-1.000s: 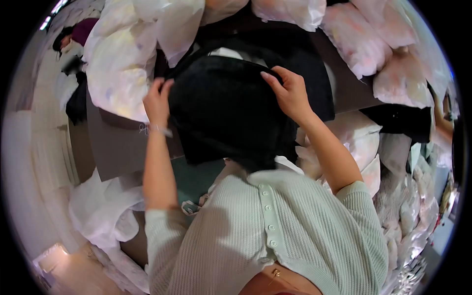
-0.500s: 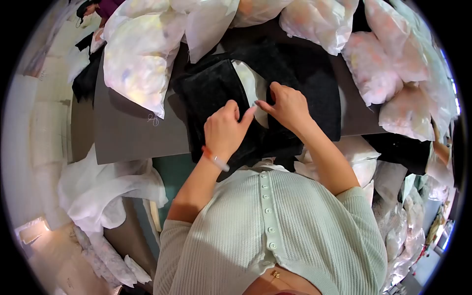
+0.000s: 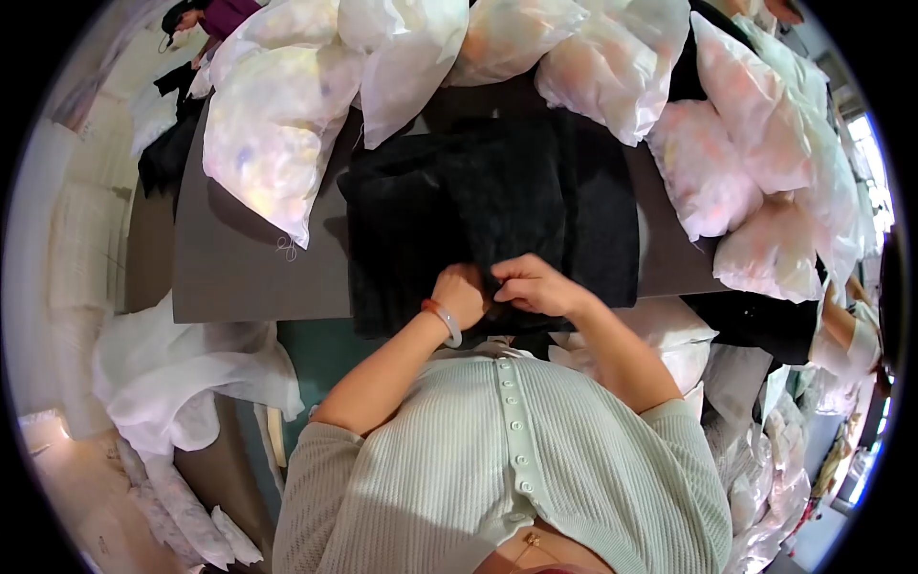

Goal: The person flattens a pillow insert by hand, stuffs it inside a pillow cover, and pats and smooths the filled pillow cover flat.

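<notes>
- Left grip [image 3: 461, 295]: fingers curled down at the near part of the black cloth [image 3: 516, 182] — their tips are hidden, so I can't make out what they hold.
- Right grip [image 3: 535, 285]: just beside the left, fingers bent in over the cloth (whether they pinch it isn't clear).
- Just changed: the pale gap between both grips is covered — the opening now seems closed over.
- Cloth: on the table [image 3: 258, 287], under and beyond both grips.

bare grey table [image 3: 225, 287] at centre left, passable; stuffed white bags [image 3: 277, 134] block upper left and top; pink-tinted bags [image 3: 706, 172] crowd upper right, narrow gap beside black cloth [image 3: 516, 191]; torso [image 3: 430, 430] blocks bottom centre
</notes>
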Action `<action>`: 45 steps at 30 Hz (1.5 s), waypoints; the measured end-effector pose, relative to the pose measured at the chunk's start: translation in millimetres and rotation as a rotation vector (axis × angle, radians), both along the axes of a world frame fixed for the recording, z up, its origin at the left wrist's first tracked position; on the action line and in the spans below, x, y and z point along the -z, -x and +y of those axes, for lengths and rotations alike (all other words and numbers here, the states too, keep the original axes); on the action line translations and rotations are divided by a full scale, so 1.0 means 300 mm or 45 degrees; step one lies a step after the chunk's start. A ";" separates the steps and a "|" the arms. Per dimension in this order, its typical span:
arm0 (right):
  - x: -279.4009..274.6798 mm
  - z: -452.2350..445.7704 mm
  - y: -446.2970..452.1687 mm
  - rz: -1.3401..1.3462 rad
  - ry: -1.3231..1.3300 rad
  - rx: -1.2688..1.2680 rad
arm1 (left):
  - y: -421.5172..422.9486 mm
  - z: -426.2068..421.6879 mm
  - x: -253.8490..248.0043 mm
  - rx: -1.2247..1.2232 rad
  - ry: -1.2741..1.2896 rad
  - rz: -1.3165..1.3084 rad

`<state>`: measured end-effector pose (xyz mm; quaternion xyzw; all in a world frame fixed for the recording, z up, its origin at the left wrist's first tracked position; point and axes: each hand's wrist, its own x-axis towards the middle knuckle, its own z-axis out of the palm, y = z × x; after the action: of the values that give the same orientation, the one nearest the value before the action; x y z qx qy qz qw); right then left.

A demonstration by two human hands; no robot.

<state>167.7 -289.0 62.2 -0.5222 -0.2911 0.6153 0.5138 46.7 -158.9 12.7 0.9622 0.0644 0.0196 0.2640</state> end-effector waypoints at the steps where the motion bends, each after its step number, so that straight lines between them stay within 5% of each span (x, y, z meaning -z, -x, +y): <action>1: 0.047 -0.012 0.013 -0.001 0.004 0.005 | -0.007 -0.009 0.009 0.005 0.004 -0.001; 4: 0.081 -0.034 -0.002 -0.239 0.195 0.258 | -0.044 -0.044 0.004 0.073 -0.063 0.333; 6: 0.008 -0.049 -0.032 -1.758 0.283 0.020 | -0.061 -0.065 -0.023 -0.042 0.098 0.050; 10: -0.109 0.039 -0.076 -2.135 0.304 0.367 | -0.080 -0.070 -0.047 -0.109 0.092 0.159; 24: -0.047 0.167 -0.237 -2.321 0.376 0.385 | -0.147 -0.038 -0.107 -0.114 0.121 0.228; 28: -0.044 0.174 -0.334 -2.289 -0.035 0.294 | -0.158 -0.017 -0.137 -0.049 0.117 0.354; 30: -0.139 0.198 -0.283 -0.760 0.417 0.219 | -0.178 -0.031 -0.092 -0.016 0.147 0.319; 32: -0.061 0.230 -0.248 -0.428 0.293 0.248 | -0.192 -0.025 -0.058 0.014 0.166 0.286; 35: 0.087 0.284 -0.234 -0.486 0.291 0.498 | -0.189 0.006 -0.069 0.099 0.078 0.177; 37: 0.205 0.305 -0.232 -0.948 -0.068 0.709 | -0.165 0.016 -0.076 0.109 0.109 0.133; 41: 0.221 0.322 -0.137 -1.224 -0.070 0.967 | -0.116 0.109 -0.183 0.181 0.240 0.276; 43: 0.201 0.322 -0.143 -1.204 -0.091 0.988 | -0.156 0.193 -0.213 0.026 -0.205 0.010; 45: 0.194 0.315 -0.147 -1.192 -0.098 0.979 | -0.182 0.281 -0.222 -0.324 -0.097 -0.303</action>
<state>211.7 -194.6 4.1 -0.7861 -0.2987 0.0795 0.5352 101.4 -74.7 79.4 0.9465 0.1532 0.1689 0.2284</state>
